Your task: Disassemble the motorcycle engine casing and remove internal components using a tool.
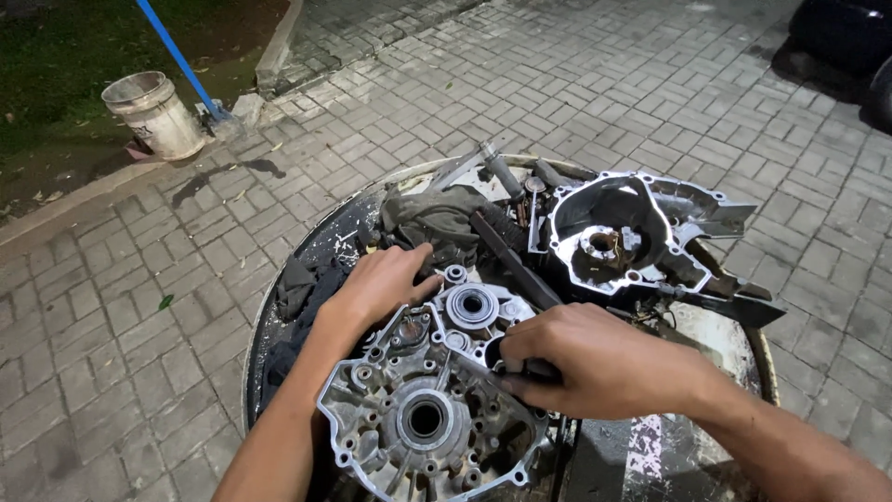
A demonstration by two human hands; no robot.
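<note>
Head view shows the left hand with fingers curled, steadying the silver engine case half, while the right hand pinches a dark tool against it, needing a firm, careful push.

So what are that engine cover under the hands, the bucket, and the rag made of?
The engine case half looks like cast aluminium: dull silver, ribbed, with bolt bosses. The bucket seems to be plastic, off-white and stained. The rag looks like a grey-green woven cloth, crumpled in soft folds. The left hand rests on the case's edge.
</note>
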